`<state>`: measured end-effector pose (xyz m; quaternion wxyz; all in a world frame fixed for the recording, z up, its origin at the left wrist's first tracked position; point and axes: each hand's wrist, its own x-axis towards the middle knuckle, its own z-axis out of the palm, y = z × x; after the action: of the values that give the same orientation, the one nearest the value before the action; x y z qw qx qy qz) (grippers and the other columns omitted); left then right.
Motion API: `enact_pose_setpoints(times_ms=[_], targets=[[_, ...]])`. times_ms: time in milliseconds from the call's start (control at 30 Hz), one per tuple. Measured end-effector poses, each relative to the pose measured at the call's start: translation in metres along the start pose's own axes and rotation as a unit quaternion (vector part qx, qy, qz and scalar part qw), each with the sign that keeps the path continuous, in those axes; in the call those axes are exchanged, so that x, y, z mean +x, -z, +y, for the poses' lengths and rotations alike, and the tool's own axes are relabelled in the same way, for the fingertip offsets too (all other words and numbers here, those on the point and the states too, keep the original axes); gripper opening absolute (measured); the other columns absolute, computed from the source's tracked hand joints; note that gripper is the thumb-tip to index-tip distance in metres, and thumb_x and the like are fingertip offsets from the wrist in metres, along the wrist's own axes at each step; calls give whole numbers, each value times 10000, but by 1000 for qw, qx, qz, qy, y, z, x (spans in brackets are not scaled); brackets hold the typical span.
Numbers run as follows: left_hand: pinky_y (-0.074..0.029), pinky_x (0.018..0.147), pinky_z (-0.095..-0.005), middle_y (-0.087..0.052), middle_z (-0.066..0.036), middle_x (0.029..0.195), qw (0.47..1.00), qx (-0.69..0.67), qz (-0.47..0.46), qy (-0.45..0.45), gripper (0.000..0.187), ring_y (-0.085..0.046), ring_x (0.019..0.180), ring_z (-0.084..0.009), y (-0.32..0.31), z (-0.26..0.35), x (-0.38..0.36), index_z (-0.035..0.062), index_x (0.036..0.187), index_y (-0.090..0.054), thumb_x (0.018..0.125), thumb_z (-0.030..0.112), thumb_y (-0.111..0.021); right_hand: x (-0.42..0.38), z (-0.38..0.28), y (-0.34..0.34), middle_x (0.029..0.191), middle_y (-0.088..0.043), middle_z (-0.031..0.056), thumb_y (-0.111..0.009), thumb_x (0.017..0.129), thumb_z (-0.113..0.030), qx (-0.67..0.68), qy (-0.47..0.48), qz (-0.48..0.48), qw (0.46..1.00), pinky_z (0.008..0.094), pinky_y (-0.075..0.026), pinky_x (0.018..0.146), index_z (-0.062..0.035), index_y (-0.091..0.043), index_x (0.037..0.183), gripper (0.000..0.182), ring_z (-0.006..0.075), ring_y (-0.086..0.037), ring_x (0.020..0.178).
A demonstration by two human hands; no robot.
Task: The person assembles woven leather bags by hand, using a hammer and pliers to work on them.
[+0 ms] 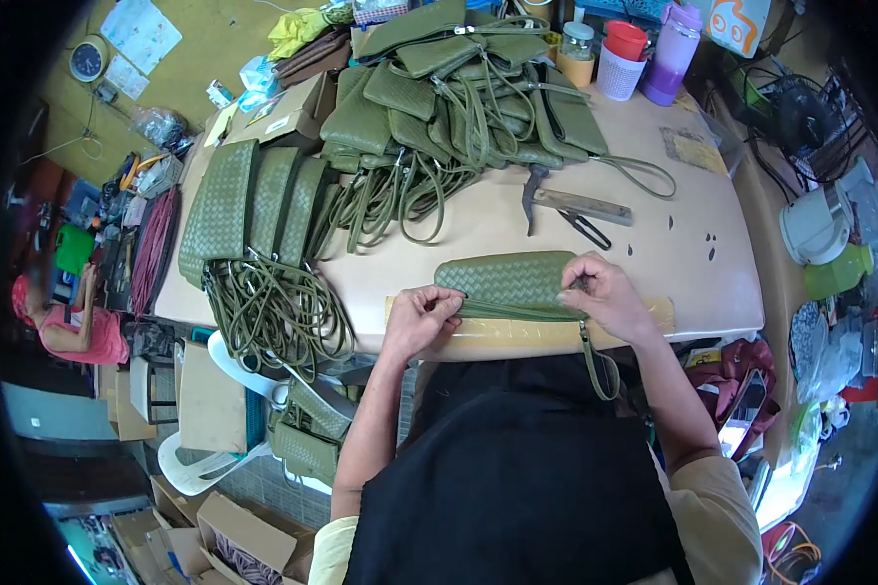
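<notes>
A green woven pouch lies flat at the table's front edge, its zipper side towards me and a wrist strap hanging over the edge from its right end. My left hand pinches the pouch's left front corner between thumb and fingers. At the right end, my right hand has its fingers closed on the pouch near the strap's end; the fingertips partly hide what they grip. Beneath the pouch, a tape-covered strip runs along the edge.
Behind the pouch lie a hammer and black scissors-like tool. Green pouches are heaped at the back, with stacked pouches at left. Cups and a purple bottle stand back right. Another person sits far left.
</notes>
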<state>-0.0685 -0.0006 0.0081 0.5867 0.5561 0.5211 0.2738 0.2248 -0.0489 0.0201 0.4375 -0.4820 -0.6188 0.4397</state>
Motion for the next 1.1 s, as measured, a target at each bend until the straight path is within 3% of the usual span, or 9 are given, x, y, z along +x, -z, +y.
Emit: enact_pose_setpoints(times_ms=[133,233,400,533,600,667,933,1000,1100], targets=[[-502,575,-214,-672,-45,724,1000,3,-2,3,164,-618,607,-72,0,0,1,-13,975,-695,902,122,-636,0,-21,-16,812,-493,-15,-743,785,-46,153,-80,60,983,222,-401,640,-30,-588,947,225,48,-463,731],[-490,556,-220,-666,-39,716,999,22,21,13,166,-602,584,-73,-5,0,1,-15,951,-692,905,134,-634,-1,-22,-15,841,-534,49,-723,805,-73,-51,-156,-11,986,264,-446,677,-21,-597,954,202,89,-534,762],[-451,518,-237,-647,-33,687,998,48,43,-14,167,-553,542,-70,-8,0,-3,-19,932,-683,907,135,-625,9,-48,-47,921,-554,132,-684,841,-137,-224,25,-67,972,351,-477,763,-35,-607,1022,221,270,-584,823],[-470,580,-253,-654,-51,705,997,59,45,-8,161,-580,619,-84,-8,1,-5,-17,950,-683,899,125,-625,0,-40,-73,1026,-510,162,-616,874,-93,-70,37,-24,997,386,-458,827,-14,-603,987,139,336,-534,975],[-480,676,-248,-636,-19,804,988,100,12,-117,159,-567,688,-100,-6,-5,-7,-10,994,-679,908,107,-612,-10,-36,-74,1032,-496,169,-604,849,-59,-73,89,13,993,415,-448,844,-14,-595,971,130,344,-515,995],[-474,719,-266,-619,-32,819,976,141,13,-163,165,-572,734,-128,-7,-4,-12,1,1005,-682,888,104,-628,-18,-26,-53,1028,-496,166,-627,782,-30,-334,167,38,927,419,-433,875,-25,-593,958,179,337,-506,989],[-457,782,-347,-567,-109,834,927,318,133,-147,149,-566,843,-270,-36,30,-31,37,903,-686,763,78,-716,-30,-10,0,927,-557,136,-738,725,-101,-233,7,11,972,406,-469,785,3,-587,762,187,343,-594,876],[-461,722,-371,-577,-95,806,807,432,231,-330,142,-565,779,-284,-48,39,-38,67,864,-679,728,42,-711,-23,-9,1,895,-571,143,-738,726,-101,-234,-18,6,972,409,-470,780,10,-585,743,189,351,-599,853],[-468,768,-383,-589,-110,975,817,369,93,-433,305,-576,878,-281,-70,-5,-36,61,1012,-663,709,23,-670,-16,-9,2,861,-589,152,-731,731,-103,-232,-57,-11,971,410,-470,777,15,-591,726,183,354,-605,842]])
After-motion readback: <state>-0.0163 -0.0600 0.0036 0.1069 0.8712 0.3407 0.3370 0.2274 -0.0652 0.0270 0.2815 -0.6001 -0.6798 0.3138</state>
